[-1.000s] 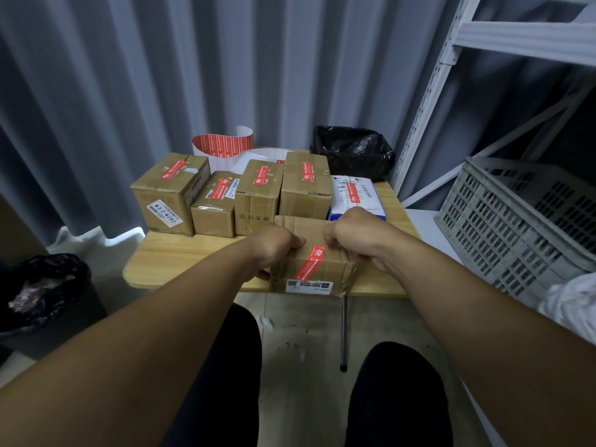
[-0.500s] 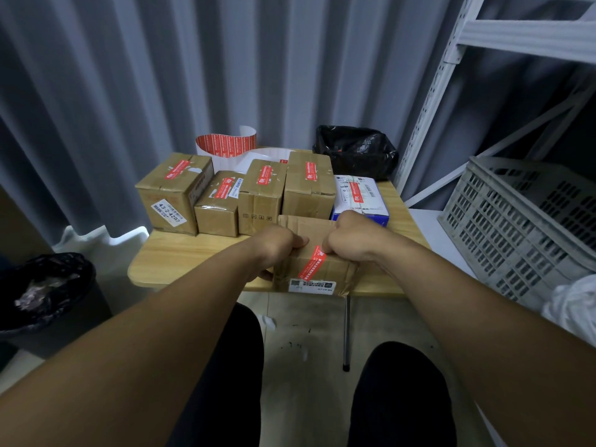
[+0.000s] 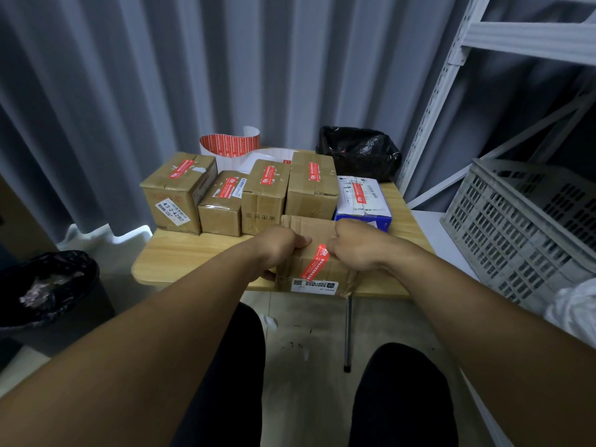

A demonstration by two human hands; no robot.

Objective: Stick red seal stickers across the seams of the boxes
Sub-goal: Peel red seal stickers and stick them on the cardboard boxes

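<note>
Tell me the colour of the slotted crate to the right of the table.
Light grey; the crate shows best in the head view.

Fingers (image 3: 302, 241): curled at the front box (image 3: 309, 227), mostly hidden.
Sticker (image 3: 317, 262) print: too small to read.
Crate (image 3: 516, 227): cut by right edge.

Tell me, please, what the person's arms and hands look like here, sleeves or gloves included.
The left forearm and right forearm are bare to the frame's edge, sleeveless. The left hand and right hand wear no gloves; no watch or ring is visible.
</note>
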